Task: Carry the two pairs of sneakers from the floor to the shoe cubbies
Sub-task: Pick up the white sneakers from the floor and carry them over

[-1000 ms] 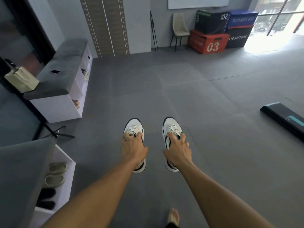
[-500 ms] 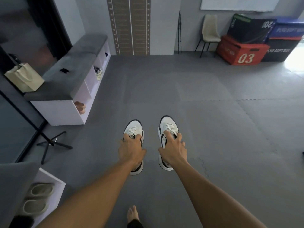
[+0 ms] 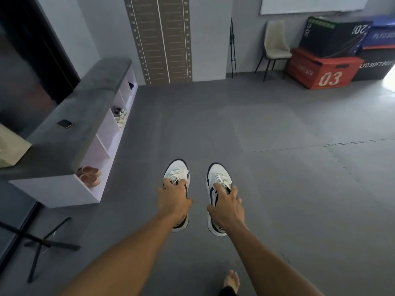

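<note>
shoe cubbies [image 3: 106,133] at left; sneakers [image 3: 177,174] centre, side by side; plyo boxes [image 3: 320,71] far right, chair [image 3: 275,41] beside.

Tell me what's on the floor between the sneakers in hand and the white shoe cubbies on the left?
Nothing: the head view shows only bare grey floor mat between the white sneakers and the shoe cubbies. The black tripod stand sits nearer, off that line.

Bare forearms, no sleeves; bare foot [image 3: 232,280] (dark trouser cuff).
</note>
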`<control>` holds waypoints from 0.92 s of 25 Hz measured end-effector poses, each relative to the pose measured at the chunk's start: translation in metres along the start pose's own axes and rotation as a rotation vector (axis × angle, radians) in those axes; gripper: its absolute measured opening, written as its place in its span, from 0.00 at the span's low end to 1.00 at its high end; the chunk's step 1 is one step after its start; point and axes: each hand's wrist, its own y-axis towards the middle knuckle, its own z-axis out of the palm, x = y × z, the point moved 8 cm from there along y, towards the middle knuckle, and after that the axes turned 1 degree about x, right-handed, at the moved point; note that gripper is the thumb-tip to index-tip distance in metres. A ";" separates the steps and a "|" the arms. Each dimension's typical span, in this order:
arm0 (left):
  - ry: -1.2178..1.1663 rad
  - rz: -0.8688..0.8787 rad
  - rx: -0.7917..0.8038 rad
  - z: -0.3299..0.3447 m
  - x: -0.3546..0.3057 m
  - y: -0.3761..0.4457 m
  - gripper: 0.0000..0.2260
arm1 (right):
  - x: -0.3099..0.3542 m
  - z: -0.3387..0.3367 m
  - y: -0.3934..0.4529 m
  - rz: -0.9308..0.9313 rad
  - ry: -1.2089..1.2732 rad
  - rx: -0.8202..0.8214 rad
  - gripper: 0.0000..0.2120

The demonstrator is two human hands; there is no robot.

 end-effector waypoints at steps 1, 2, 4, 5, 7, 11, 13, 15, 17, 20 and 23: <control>-0.009 -0.016 -0.001 0.001 -0.004 0.031 0.22 | 0.004 -0.003 0.034 0.003 -0.001 0.004 0.29; -0.019 -0.031 -0.004 0.001 -0.007 0.060 0.22 | 0.010 -0.007 0.067 -0.006 -0.002 0.004 0.29; -0.060 -0.076 -0.008 -0.003 -0.013 0.118 0.22 | 0.026 -0.018 0.133 -0.043 -0.011 0.013 0.29; -0.083 -0.108 -0.014 -0.006 -0.015 0.149 0.22 | 0.036 -0.023 0.168 -0.060 -0.023 0.022 0.29; -0.111 -0.155 -0.030 -0.015 -0.016 0.202 0.22 | 0.058 -0.033 0.228 -0.090 -0.054 0.031 0.30; -0.093 -0.183 -0.045 -0.027 -0.015 0.316 0.22 | 0.109 -0.035 0.345 -0.120 -0.075 0.058 0.31; -0.072 -0.175 -0.044 -0.029 -0.010 0.377 0.22 | 0.137 -0.031 0.403 -0.140 -0.083 0.065 0.31; -0.052 -0.164 -0.034 -0.032 -0.002 0.443 0.22 | 0.164 -0.027 0.462 -0.134 -0.076 0.062 0.30; -0.048 -0.153 -0.010 -0.035 0.006 0.501 0.22 | 0.188 -0.025 0.513 -0.112 -0.065 0.052 0.30; -0.037 -0.136 0.003 -0.048 0.015 0.591 0.22 | 0.224 -0.029 0.588 -0.082 -0.057 0.042 0.30; -0.047 -0.136 0.008 -0.058 0.025 0.673 0.22 | 0.258 -0.029 0.660 -0.079 -0.055 0.054 0.30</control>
